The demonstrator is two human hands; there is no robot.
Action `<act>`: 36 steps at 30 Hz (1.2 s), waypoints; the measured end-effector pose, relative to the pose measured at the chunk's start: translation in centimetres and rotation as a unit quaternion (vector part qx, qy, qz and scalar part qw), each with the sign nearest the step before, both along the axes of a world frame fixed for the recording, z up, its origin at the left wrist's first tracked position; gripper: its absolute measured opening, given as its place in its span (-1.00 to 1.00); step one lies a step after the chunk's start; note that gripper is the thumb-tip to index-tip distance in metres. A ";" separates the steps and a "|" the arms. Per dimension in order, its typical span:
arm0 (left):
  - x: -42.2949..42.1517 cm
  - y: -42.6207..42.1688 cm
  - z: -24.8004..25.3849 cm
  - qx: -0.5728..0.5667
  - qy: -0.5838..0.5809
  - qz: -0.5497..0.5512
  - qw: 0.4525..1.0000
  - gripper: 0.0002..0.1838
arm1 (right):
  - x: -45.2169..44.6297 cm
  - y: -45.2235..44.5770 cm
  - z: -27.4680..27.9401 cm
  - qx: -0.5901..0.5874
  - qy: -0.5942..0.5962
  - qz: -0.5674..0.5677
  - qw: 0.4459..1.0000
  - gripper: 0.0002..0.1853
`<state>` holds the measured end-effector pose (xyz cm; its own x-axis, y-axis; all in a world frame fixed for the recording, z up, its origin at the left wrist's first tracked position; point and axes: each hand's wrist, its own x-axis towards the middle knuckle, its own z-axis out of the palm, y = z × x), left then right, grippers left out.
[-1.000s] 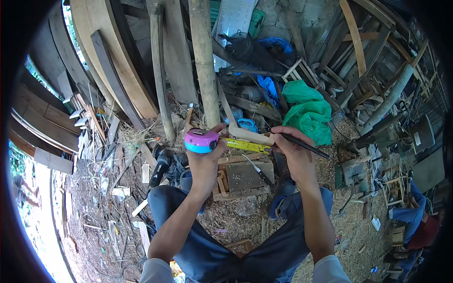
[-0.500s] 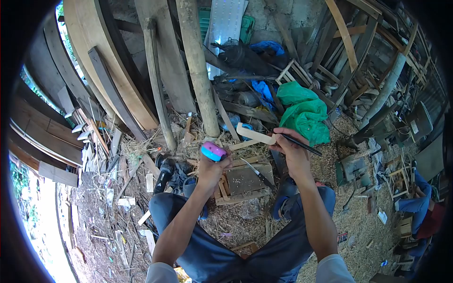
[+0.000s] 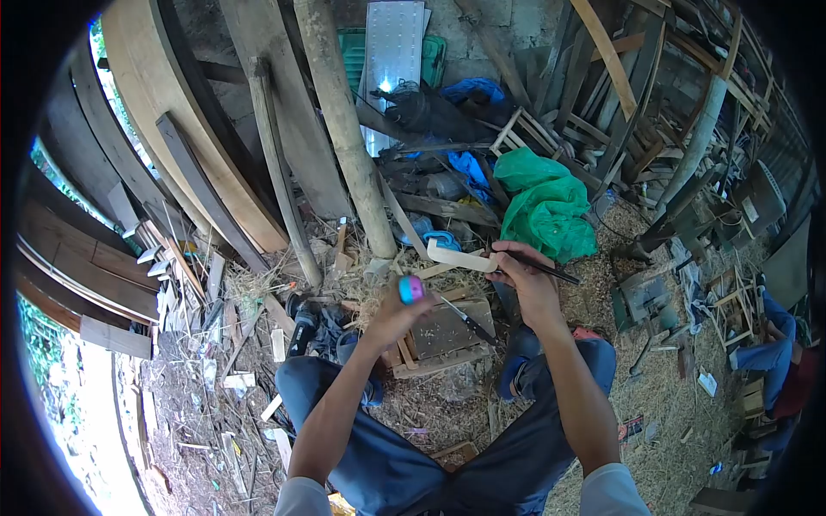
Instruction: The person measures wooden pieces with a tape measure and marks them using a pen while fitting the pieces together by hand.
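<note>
My left hand [image 3: 397, 318] is closed around a small rounded pink-and-blue object [image 3: 411, 290]; what kind it is I cannot make out. In my right hand [image 3: 532, 288] is a pale, hook-ended piece of wood [image 3: 460, 256], pinched at its right end. A thin dark stick-like tool [image 3: 546, 268] also lies in that hand, pointing right. Below and between the hands stands a low wooden block [image 3: 447, 335] with wood bits on it. Across its top rests a knife [image 3: 473, 325] with a dark handle.
Long planks [image 3: 185, 112] and a post [image 3: 344, 129] lean at the back left. A green plastic bag [image 3: 546, 206] lies beyond my right hand. A dark flashlight-like object [image 3: 301, 331] is left of the block. Another person [image 3: 774, 353] sits at far right.
My left hand has turned and moved slightly right, so the pink-and-blue object shows a narrower side. The right hand still holds the wood and the dark tool. The view has shifted slightly.
</note>
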<state>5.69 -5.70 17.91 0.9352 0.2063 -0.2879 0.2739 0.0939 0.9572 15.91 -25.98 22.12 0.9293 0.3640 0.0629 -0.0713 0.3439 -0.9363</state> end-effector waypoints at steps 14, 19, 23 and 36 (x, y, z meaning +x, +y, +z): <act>-0.6 -0.8 -17.0 0.669 0.064 -0.254 0.695 -0.23 | 0.3 -1.2 -2.8 -0.080 0.030 0.027 0.996 -0.78; -0.4 -0.3 -17.7 0.656 0.089 -0.282 0.694 -0.15 | 0.4 -0.8 -2.6 -0.090 0.026 0.045 0.995 -0.76; -0.7 -0.3 -16.8 0.660 0.071 -0.284 0.692 -0.07 | 0.2 -0.3 -2.8 -0.098 0.014 0.055 0.994 -0.77; -1.1 0.1 -14.5 0.560 0.011 -0.217 0.800 -0.20 | 0.9 -0.1 -6.3 -0.136 0.057 -0.010 0.989 -0.83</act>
